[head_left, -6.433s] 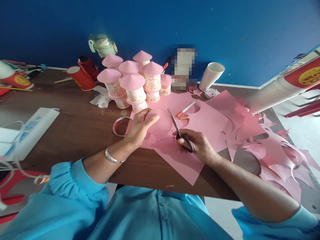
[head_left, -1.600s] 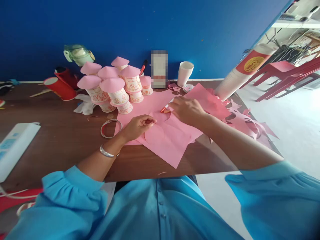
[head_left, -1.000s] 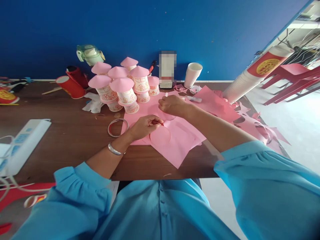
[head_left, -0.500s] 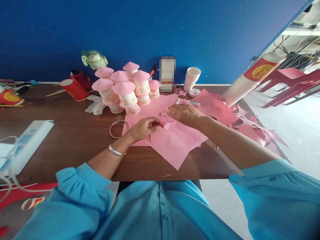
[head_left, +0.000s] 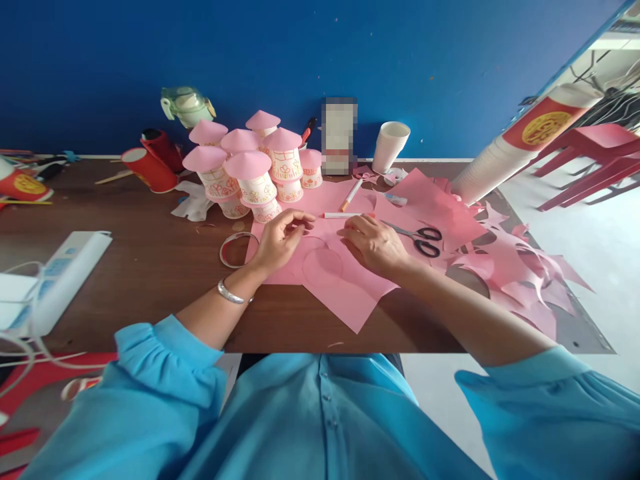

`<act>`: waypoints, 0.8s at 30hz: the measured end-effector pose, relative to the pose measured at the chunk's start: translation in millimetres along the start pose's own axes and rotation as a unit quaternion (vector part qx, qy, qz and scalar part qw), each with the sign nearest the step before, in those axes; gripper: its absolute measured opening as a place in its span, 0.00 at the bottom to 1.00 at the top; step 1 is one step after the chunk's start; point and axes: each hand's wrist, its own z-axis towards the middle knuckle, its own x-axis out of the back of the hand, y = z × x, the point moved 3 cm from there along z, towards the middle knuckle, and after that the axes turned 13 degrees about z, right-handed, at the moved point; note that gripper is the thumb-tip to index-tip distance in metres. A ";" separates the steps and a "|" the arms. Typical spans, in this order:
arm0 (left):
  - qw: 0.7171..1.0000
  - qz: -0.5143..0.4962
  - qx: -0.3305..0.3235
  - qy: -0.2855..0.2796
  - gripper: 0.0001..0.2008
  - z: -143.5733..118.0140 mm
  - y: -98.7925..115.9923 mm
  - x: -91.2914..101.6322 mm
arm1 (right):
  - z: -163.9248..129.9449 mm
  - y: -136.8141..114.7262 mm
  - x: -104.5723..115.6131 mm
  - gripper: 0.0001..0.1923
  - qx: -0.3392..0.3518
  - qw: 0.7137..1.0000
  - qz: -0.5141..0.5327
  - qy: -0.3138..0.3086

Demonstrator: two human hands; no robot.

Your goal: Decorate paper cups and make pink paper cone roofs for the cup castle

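Note:
A cut pink paper circle (head_left: 323,265) lies on a large pink sheet (head_left: 350,300) at the table's front edge. My left hand (head_left: 277,240) hovers over the sheet's left part with thumb and forefinger stretched toward the circle's upper edge; whether they pinch anything is unclear. My right hand (head_left: 374,243) rests palm down on the sheet just right of the circle, holding nothing. A white pen (head_left: 342,215) lies just beyond its fingertips. Black-handled scissors (head_left: 419,237) lie to its right.
Paper cups with pink cone roofs (head_left: 253,177) are clustered behind the sheet. An orange marker (head_left: 351,195), a metal ring (head_left: 234,248), red cups (head_left: 150,170), white cups (head_left: 391,145) and a long cup stack (head_left: 505,157) stand around. Pink scraps (head_left: 505,267) cover the right side. A white power strip (head_left: 55,280) lies left.
My right hand drew back from the pen onto the sheet beside the circle, leaving the pen lying. My left hand's fingers spread and lifted slightly. The scissors show now.

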 end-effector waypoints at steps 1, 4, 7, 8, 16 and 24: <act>1.000 0.009 0.005 0.012 0.11 1.1 -2.6 1.1 | -4.9 -5.9 0.4 0.16 0.012 1.000 0.023 -0.013; 0.999 0.036 0.021 0.008 0.11 3.6 -10.4 1.3 | -14.7 -19.4 -0.8 0.16 0.043 0.996 0.059 -0.052; 0.998 0.064 0.025 -0.014 0.11 4.2 -15.0 -0.6 | -16.9 -32.0 -2.2 0.21 0.068 0.992 0.052 -0.087; 0.997 0.075 0.023 -0.019 0.10 4.1 -15.4 -1.1 | -16.8 -37.1 -2.1 0.23 0.076 0.991 0.042 -0.099; 0.994 0.109 0.017 -0.025 0.09 3.4 -15.4 -1.8 | -14.6 -80.3 -0.2 0.15 0.077 0.979 -0.071 -0.175; 0.997 0.076 0.019 0.007 0.09 2.2 -11.2 0.4 | -12.2 -63.6 16.0 0.14 -0.087 0.981 0.171 -0.044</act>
